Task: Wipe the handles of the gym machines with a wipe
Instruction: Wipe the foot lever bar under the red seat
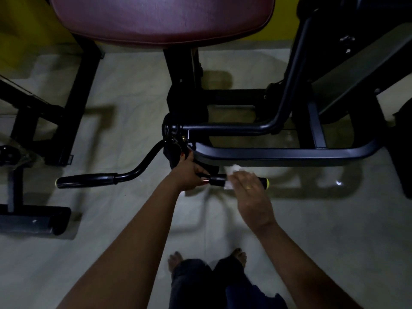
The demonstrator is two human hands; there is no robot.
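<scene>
Two black handles on the machine, one on each side of the central pivot. Right hand (pixel 247 186) presses one white wipe (pixel 231 172) around the right handle (pixel 263 180), grip closed over wipe and bar, near its yellow end cap. Left hand (pixel 189 176) grips the same bar's inner end, closed on it. Left handle (pixel 87 179) untouched, well apart. One maroon seat pad (pixel 162 16) above; pale floor (pixel 124 219) below.

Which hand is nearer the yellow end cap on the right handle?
Right. The right hand wraps the right handle beside the yellow end cap; the left hand grips its inner end.
</scene>
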